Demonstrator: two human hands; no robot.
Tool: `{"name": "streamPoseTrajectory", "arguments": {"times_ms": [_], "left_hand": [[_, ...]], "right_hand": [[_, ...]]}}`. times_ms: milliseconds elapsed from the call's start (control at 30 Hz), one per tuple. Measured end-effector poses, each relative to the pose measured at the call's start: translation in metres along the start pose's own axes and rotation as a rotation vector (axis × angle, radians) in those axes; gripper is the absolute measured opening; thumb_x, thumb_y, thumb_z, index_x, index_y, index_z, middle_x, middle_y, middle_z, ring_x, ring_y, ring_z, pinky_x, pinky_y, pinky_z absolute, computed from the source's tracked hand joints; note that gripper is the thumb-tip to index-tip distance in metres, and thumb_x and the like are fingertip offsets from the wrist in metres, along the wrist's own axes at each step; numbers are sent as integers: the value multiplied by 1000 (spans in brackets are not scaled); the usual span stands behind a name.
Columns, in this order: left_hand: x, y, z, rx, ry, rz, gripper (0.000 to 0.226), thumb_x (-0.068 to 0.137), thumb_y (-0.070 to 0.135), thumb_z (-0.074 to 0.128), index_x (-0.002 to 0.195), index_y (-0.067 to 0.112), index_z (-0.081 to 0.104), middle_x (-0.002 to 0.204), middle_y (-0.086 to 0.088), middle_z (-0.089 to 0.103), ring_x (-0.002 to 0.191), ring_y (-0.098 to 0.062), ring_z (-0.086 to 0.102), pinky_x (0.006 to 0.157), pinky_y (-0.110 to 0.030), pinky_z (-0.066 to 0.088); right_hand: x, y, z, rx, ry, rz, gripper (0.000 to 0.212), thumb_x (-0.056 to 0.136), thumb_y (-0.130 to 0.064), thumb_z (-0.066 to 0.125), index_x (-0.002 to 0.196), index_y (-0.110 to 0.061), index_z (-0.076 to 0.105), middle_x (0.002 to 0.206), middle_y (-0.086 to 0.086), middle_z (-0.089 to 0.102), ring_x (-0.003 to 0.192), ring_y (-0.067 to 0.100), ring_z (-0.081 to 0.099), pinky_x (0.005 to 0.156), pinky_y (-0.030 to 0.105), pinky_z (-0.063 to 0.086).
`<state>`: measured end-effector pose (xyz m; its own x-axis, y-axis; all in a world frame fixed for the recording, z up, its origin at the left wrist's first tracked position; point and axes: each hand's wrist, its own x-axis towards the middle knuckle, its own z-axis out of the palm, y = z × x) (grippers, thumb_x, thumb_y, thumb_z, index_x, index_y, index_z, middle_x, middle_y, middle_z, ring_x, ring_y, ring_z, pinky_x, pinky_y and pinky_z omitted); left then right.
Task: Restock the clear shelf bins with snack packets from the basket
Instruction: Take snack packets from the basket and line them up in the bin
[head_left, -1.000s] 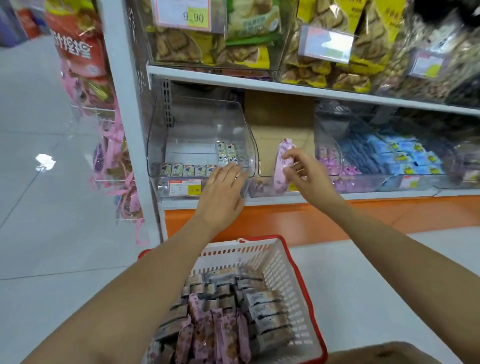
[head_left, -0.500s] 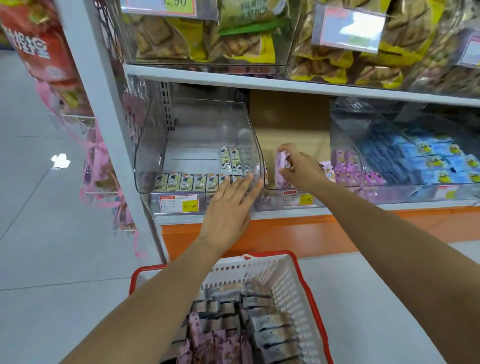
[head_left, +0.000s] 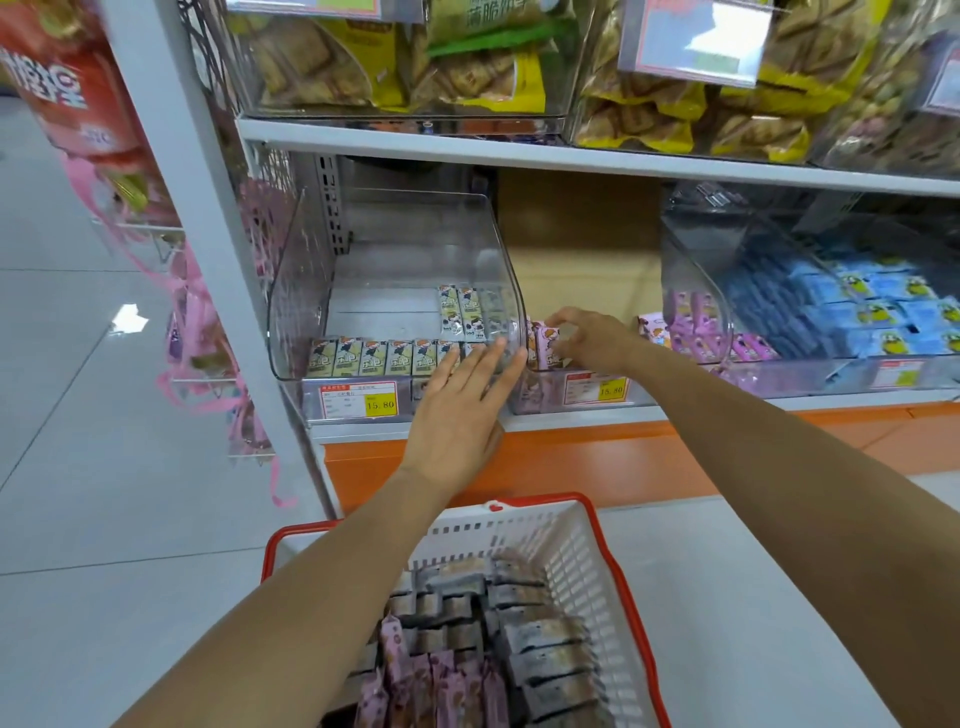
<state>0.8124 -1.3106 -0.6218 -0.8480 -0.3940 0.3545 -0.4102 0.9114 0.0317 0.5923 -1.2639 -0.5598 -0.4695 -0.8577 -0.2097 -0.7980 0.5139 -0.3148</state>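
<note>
Standing pink packet (head_left: 546, 349), seemingly cartoon-printed

The left arm (head_left: 291, 613) and right arm (head_left: 779, 493) are bare along their whole visible length, long and slender. The left grip (head_left: 457, 415) and right grip (head_left: 592, 338) are bare as well, with slim fingers; nails too blurred to tell.

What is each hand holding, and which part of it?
The right hand pinches a pink packet by its top end. The left hand holds nothing; its straight fingers lie against the clear bin.
</note>
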Motion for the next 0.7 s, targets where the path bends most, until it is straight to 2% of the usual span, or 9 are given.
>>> {"name": "streamPoseTrajectory", "arguments": {"times_ms": [133,267,367,433,500,567,700], "left_hand": [[-2,2,-7,-6,-44,1,81,97,22,46,153,25,-13,165,-2,-3,152,-19,-3,120,-39,-14],[-10,3,-17,-31,-70,11,76,97,22,43,156,23,-5,164,-3,-6,151,-19,-9,119,-38,-17],[-25,1,-22,-40,-79,4,74,95,22,45,157,19,5,165,-5,0,151,-21,-7,120,-38,-14],[-38,-3,-24,-26,-68,-1,72,92,22,49,156,17,16,164,-7,9,152,-23,0,123,-41,-6],[-52,-8,-26,-10,-35,7,70,85,20,56,151,15,33,158,-10,28,148,-27,17,123,-45,6],[-69,-15,-25,-18,-32,6,64,78,17,59,141,14,46,146,-11,42,140,-30,32,121,-47,18],[-106,-30,-17,-37,-97,-26,55,73,15,60,128,11,55,126,-11,53,119,-32,45,110,-46,34]], "right_hand": [[-18,-2,-6,112,78,35,39,98,-21,53,136,-25,49,126,10,60,108,27,59,87,34,49],[-39,-5,-9,227,266,5,31,95,-17,49,121,-29,59,103,3,65,96,25,64,84,44,55],[-60,-18,-6,297,408,-77,24,88,-26,45,101,-33,64,83,-4,68,81,19,67,73,44,57],[-75,-32,3,309,427,-155,18,90,-23,51,95,-23,68,75,-1,68,71,17,65,68,42,55],[-89,-46,20,308,412,-270,15,92,-16,55,90,-16,69,70,0,68,64,15,64,64,39,54],[-100,-60,42,295,362,-345,12,93,-15,57,89,-15,69,68,-2,67,61,12,62,60,34,52],[-110,-80,99,267,184,-364,12,94,-19,57,94,-17,68,70,2,65,61,18,58,59,35,46]]}}
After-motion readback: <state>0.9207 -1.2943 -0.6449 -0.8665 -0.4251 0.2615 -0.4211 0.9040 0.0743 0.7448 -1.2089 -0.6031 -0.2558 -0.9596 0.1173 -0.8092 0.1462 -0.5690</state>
